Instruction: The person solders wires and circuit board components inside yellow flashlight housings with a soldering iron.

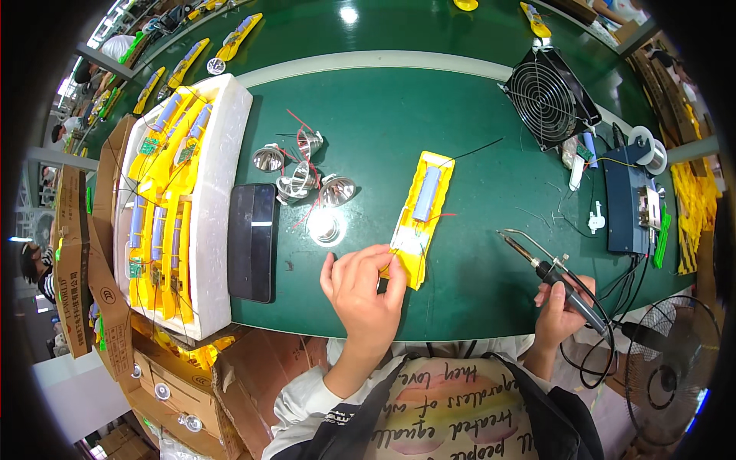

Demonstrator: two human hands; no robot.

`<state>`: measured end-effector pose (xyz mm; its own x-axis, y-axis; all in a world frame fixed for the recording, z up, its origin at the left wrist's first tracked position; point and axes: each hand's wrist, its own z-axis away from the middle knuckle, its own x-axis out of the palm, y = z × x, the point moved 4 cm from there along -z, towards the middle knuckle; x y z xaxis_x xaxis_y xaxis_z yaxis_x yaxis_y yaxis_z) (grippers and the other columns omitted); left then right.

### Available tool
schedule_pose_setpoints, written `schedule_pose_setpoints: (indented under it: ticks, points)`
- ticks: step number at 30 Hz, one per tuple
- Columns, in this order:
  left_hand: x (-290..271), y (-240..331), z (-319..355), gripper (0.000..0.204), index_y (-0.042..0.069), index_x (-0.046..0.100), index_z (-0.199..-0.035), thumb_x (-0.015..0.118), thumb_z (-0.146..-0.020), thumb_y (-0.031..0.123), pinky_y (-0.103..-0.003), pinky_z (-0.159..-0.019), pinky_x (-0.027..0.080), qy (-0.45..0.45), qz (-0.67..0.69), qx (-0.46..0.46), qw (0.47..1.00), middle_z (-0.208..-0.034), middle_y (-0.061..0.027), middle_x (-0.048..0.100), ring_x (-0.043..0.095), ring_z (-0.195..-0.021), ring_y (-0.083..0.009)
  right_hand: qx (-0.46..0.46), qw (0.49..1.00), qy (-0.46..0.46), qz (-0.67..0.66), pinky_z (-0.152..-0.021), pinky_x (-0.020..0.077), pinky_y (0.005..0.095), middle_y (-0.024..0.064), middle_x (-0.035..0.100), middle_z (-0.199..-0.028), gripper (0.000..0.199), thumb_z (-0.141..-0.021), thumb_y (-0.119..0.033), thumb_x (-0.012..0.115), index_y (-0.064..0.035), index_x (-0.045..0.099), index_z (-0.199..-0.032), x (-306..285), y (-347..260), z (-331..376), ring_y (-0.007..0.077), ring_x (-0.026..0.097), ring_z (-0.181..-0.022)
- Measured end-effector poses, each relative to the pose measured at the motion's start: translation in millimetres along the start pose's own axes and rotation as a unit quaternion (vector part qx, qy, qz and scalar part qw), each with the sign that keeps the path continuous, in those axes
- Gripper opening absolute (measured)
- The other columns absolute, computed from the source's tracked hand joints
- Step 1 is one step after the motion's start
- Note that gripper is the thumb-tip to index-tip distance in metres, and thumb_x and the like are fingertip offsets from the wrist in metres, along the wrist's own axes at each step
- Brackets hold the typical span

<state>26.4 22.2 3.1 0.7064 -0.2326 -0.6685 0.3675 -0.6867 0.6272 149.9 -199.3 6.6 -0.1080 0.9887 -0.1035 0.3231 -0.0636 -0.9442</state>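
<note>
My left hand (366, 285) pinches the near end of a long yellow plastic casing (422, 216) lying on the green table; the casing holds a grey-blue battery cell and a small circuit board with red and black wires. My right hand (562, 308) grips a black soldering iron (546, 267), its metal tip pointing up-left and hanging in the air to the right of the casing, apart from it.
Several silver reflector cups (303, 175) with red wires lie left of the casing, beside a black phone (253, 240). A white foam tray (218, 184) holds more yellow casings. A black fan (549, 96), blue soldering station (629, 203) and solder spool (648, 149) stand right.
</note>
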Motion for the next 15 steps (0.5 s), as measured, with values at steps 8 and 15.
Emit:
schedule_pose_setpoints:
  ticks: [8, 15]
  points:
    - [-10, -3, 7, 0.009, 0.007, 0.054, -0.074, 0.061, -0.068, 0.005, -0.043, -0.09, 0.03, -0.013, 0.012, 0.005, 1.0, -0.079, -0.0024, 0.061, 0.054, -0.076, -0.0198, 0.0, 1.0, 0.001, -0.008, -0.043, 0.0418, 0.0185, 0.0113, 0.053, -0.062, 0.017, -0.078, -0.004, 0.053, 0.0009, 0.04, -0.089, 2, 3, 2, 0.01, 0.05, -0.046]
    - [-35, -1, 0, 0.019, 0.011, 0.06, -0.082, 0.066, -0.064, 0.012, -0.044, -0.088, 0.032, -0.116, 0.028, 0.147, 0.982, -0.093, -0.0018, 0.056, 0.049, -0.088, -0.022, 0.015, 1.0, 0.009, -0.002, -0.043, 0.0419, 0.0187, 0.0104, 0.053, -0.061, 0.016, -0.079, -0.004, 0.052, -0.0002, 0.041, -0.09, 3, 0, 0, 0.0096, 0.05, -0.046]
